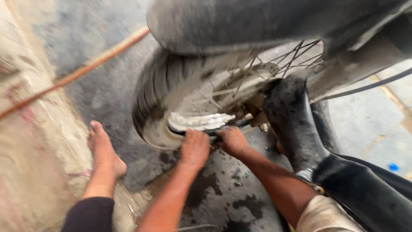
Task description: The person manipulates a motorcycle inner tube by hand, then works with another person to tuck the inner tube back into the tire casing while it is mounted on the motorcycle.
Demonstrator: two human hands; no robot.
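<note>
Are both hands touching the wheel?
Touching. The head view shows the left hand and right hand pressed on the wheel's lower rim, no gap.

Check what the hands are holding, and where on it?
Both the left hand and the right hand grip the bottom edge of the spoked wheel, at the tyre beside the rim. Blur hides the exact finger placement.

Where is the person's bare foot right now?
In the head view, the bare foot rests on the ground at lower left, left of the left hand and the wheel.
</note>
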